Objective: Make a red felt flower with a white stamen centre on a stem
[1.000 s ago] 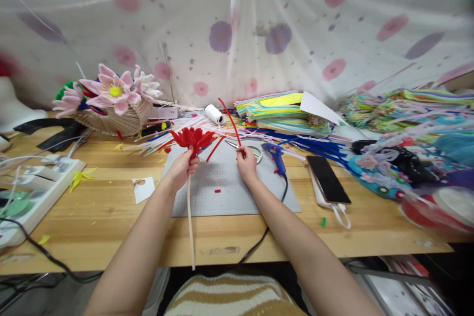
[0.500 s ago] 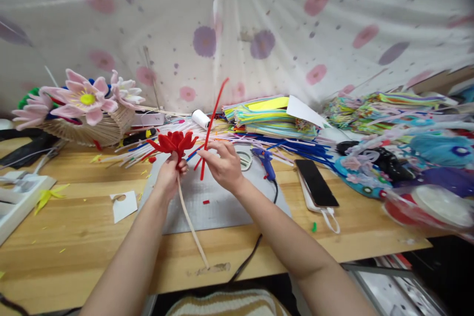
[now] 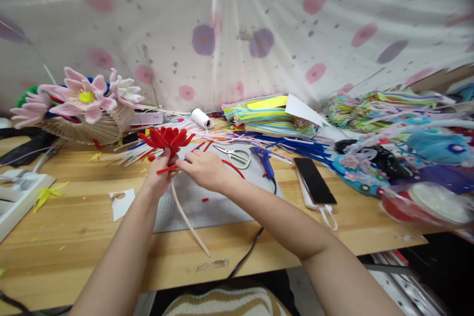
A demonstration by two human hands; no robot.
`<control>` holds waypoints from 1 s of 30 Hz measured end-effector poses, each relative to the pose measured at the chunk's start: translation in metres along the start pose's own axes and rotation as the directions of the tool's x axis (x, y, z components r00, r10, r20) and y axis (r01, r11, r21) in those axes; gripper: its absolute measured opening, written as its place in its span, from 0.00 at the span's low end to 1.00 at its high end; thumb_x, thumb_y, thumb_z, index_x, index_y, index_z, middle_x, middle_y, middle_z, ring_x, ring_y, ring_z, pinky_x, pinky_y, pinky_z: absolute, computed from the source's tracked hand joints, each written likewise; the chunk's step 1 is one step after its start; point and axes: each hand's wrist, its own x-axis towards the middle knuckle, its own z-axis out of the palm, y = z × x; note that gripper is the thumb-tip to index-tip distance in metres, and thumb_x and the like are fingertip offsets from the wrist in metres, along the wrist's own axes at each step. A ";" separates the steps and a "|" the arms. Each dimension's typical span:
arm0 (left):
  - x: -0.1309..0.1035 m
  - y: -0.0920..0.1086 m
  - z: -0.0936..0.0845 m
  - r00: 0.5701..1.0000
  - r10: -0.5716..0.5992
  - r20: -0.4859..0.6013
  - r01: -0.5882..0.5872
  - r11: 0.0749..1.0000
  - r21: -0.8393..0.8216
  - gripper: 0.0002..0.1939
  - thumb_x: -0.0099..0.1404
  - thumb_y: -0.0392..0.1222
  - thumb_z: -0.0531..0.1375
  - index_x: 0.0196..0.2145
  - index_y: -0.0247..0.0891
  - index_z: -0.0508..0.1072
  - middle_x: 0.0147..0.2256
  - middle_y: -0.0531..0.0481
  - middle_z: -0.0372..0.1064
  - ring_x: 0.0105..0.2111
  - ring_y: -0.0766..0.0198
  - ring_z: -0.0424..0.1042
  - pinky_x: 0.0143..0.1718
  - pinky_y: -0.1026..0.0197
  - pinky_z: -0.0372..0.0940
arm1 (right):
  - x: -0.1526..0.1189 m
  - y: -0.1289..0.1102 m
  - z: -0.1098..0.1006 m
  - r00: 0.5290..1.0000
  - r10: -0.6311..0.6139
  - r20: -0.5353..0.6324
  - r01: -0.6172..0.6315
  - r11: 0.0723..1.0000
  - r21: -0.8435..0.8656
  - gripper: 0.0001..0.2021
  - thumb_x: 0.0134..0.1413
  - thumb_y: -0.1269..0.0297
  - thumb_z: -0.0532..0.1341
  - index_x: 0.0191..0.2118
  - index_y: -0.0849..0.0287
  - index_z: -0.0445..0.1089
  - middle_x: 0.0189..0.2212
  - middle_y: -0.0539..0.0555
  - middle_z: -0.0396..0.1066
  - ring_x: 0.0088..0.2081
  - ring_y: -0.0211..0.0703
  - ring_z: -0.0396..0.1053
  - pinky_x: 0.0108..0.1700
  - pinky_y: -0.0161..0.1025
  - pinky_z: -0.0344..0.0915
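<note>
My left hand (image 3: 160,174) is closed round the base of a red pipe-cleaner flower (image 3: 167,139), whose petals spread above the fingers. From under that hand a pale stem (image 3: 188,222) slants down toward the table's front. Pinched in my right hand (image 3: 206,170) is a red pipe cleaner (image 3: 166,170); one end lies across the flower's base at my left hand, and the other end curves out behind my right hand. Both hands meet just below the petals, over a grey cutting mat (image 3: 222,212). Scissors (image 3: 239,157) lie on the mat behind my right hand.
A blue glue gun (image 3: 263,159) with a black cord lies right of the scissors, beside a phone (image 3: 315,180). Bundles of pipe cleaners (image 3: 266,118) and a thread spool (image 3: 200,118) line the back. Pink flowers (image 3: 85,96) stand at left. A white paper piece (image 3: 123,203) lies on the table.
My right hand has moved left and brought the red pipe cleaner from upright, apart from the flower, to lying across the flower's base. The flower has shifted slightly left and up.
</note>
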 end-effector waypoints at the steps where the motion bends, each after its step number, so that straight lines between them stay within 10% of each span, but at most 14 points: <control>1: 0.001 0.000 0.001 1.000 0.014 -0.016 -0.014 1.000 0.007 0.17 0.61 0.49 0.60 0.25 0.35 0.60 0.17 0.62 0.45 0.13 0.78 0.45 0.12 0.75 0.43 | -0.002 0.000 0.002 0.997 0.064 0.039 -0.065 0.998 0.010 0.11 0.64 0.65 0.49 0.41 0.56 0.68 0.31 0.54 0.70 0.34 0.40 0.66 0.30 0.35 0.57; 9: 0.012 -0.011 0.021 0.976 -0.161 -0.149 0.175 0.981 0.089 0.16 0.67 0.46 0.53 0.24 0.36 0.57 0.15 0.63 0.41 0.11 0.78 0.41 0.11 0.74 0.37 | -0.010 0.039 0.014 0.849 0.526 -0.046 -0.462 0.781 0.420 0.19 0.57 0.52 0.57 0.51 0.57 0.64 0.45 0.55 0.71 0.42 0.42 0.70 0.42 0.38 0.63; 13: 0.012 -0.020 0.035 0.996 -0.051 -0.069 0.061 0.985 0.161 0.13 0.62 0.46 0.59 0.26 0.36 0.62 0.14 0.64 0.42 0.11 0.78 0.42 0.11 0.74 0.38 | -0.001 0.059 0.009 0.789 0.612 -0.054 -0.471 0.658 0.588 0.26 0.50 0.52 0.62 0.53 0.57 0.62 0.49 0.58 0.67 0.49 0.46 0.67 0.50 0.44 0.63; 18: 0.016 -0.006 0.033 0.982 -0.157 0.102 0.136 0.973 0.186 0.07 0.55 0.35 0.61 0.34 0.32 0.72 0.23 0.49 0.68 0.22 0.67 0.68 0.25 0.66 0.65 | -0.002 0.068 -0.007 0.853 0.513 0.099 -0.361 0.442 0.821 0.20 0.51 0.57 0.61 0.50 0.59 0.67 0.43 0.55 0.72 0.43 0.40 0.70 0.46 0.40 0.66; 21: 0.024 0.011 0.025 0.951 -0.252 0.178 0.191 0.934 0.304 0.09 0.50 0.30 0.61 0.33 0.31 0.74 0.27 0.45 0.71 0.23 0.67 0.69 0.24 0.66 0.64 | -0.008 0.068 -0.017 0.899 0.426 0.098 -0.279 0.385 0.880 0.15 0.50 0.59 0.62 0.43 0.60 0.71 0.42 0.52 0.73 0.44 0.39 0.70 0.48 0.38 0.64; 25: 0.031 0.035 0.019 0.976 -0.037 0.215 -0.103 0.790 0.604 0.10 0.47 0.35 0.65 0.31 0.34 0.74 0.24 0.49 0.70 0.22 0.67 0.66 0.21 0.67 0.60 | -0.010 0.067 -0.023 0.874 0.470 0.122 -0.264 0.248 0.932 0.13 0.49 0.57 0.62 0.38 0.61 0.72 0.38 0.51 0.73 0.40 0.37 0.69 0.43 0.34 0.64; 30: 0.026 0.052 0.008 0.895 0.254 0.367 -0.443 0.407 0.799 0.20 0.48 0.47 0.65 0.39 0.39 0.75 0.40 0.43 0.75 0.42 0.47 0.71 0.39 0.52 0.67 | 0.000 0.059 -0.029 0.801 0.579 0.153 -0.246 0.085 0.965 0.11 0.47 0.58 0.63 0.32 0.61 0.71 0.32 0.52 0.73 0.33 0.35 0.68 0.33 0.32 0.64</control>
